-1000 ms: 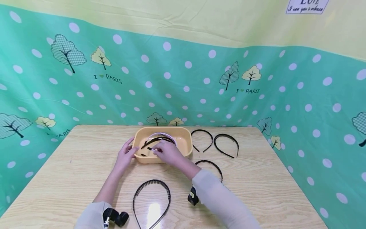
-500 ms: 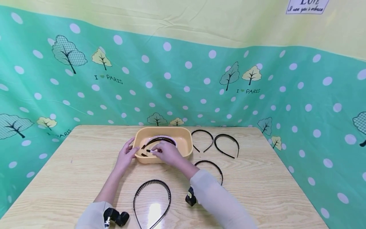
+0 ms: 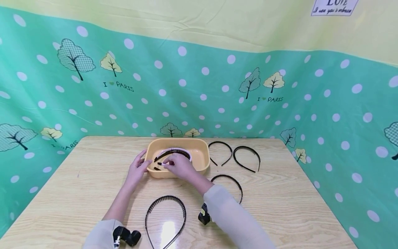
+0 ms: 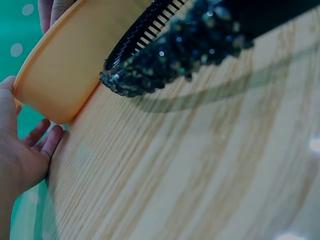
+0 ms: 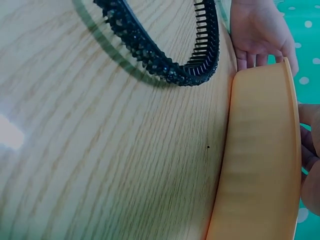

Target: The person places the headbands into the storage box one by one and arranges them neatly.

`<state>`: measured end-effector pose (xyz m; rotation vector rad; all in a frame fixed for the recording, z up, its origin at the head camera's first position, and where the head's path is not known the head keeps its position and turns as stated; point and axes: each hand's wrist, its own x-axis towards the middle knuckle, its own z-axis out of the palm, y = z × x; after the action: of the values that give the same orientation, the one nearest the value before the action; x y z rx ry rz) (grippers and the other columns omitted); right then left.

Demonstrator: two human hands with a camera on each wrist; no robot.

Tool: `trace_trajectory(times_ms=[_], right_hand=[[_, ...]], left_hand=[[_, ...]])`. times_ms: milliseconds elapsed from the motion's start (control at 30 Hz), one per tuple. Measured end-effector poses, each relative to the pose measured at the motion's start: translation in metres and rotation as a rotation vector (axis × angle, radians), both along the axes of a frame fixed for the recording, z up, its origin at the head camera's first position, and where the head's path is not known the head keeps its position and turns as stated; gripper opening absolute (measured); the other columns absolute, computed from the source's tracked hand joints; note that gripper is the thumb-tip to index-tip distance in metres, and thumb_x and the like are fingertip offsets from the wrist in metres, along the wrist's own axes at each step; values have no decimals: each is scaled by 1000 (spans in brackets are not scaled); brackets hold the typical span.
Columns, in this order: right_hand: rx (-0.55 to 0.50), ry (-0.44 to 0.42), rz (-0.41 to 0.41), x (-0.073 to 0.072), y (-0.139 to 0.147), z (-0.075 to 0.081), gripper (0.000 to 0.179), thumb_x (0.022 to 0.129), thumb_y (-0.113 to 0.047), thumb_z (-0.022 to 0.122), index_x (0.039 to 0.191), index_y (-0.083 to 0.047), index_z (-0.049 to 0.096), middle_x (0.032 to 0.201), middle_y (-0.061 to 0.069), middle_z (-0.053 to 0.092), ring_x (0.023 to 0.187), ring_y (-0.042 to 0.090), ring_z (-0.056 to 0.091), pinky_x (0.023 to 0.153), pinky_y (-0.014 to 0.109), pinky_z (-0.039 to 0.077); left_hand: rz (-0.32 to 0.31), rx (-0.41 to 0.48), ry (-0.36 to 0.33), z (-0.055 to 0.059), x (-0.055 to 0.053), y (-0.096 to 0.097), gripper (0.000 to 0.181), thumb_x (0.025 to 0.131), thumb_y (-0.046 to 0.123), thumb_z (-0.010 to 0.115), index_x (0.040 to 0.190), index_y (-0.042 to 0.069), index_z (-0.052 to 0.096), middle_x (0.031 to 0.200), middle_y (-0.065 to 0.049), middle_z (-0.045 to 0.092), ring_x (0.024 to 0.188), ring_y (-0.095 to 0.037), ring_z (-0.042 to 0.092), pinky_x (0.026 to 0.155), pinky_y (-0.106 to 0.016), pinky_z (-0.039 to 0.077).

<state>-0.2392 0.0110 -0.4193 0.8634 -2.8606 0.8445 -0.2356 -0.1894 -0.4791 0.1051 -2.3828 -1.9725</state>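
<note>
My left hand [image 3: 136,167] grips the left end of a pale orange plastic tub [image 3: 200,165], its thumb over the rim and its fingers outside. Inside the tub, my right hand [image 3: 179,165] pinches a white headband [image 3: 190,153] near its dark-tipped end. That headband lies with its arch beside a black toothed headband [image 3: 175,151], whose lower part is partly hidden by the hand. In the left wrist view, left fingers [image 4: 37,140] show at the tub's outer wall [image 4: 65,75]. In the right wrist view, right fingers [image 5: 310,145] appear beyond the rim.
A black headband [image 3: 166,197] studded with beads lies in front of the tub. Another black headband [image 3: 230,177] is partly behind the right forearm. To the tub's right lie two more black headbands [image 3: 230,152] [image 3: 248,148]. A patterned green curtain [image 3: 199,100] hangs behind the wooden table [image 3: 273,204].
The white headband has sunk lower in the tub, its arch coming close against the black one. My right hand has shifted slightly left. The left hand has stayed on the rim.
</note>
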Motion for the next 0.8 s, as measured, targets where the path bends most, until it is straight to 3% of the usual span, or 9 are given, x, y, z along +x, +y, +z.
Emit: trace_trajectory(times_ms=[233,500,700,800], right_hand=[[3,15,6,0,-4,-1,16,87,-26,66,99,-17,72,75,-8,59,69,1,48,61,11,40],[15,24,2,-1,-6,-3,16,88,-28,65,98,-18,72,74,-9,59,68,1,48,60,11,39],[16,12,-2,0,-7,-2,16,88,-28,65,98,-18,73,74,-9,59,68,1,48,60,11,39],[17,5,-5,0,-6,-2,16,87,-28,66,98,-18,73,74,-9,59,68,1,48,60,11,39]], left_hand=[[-2,14,-20,1,0,-1,59,95,23,53,148,24,27,137,-26,45,116,-32,51,74,-15,50],[7,2,3,0,0,-1,59,94,23,53,148,21,29,135,-27,46,106,-22,55,73,-16,52],[4,0,-9,1,1,-1,58,95,24,52,148,24,28,136,-26,46,114,-32,51,74,-16,51],[3,1,-14,2,2,-1,59,95,25,52,148,25,27,136,-26,45,113,-31,52,74,-16,50]])
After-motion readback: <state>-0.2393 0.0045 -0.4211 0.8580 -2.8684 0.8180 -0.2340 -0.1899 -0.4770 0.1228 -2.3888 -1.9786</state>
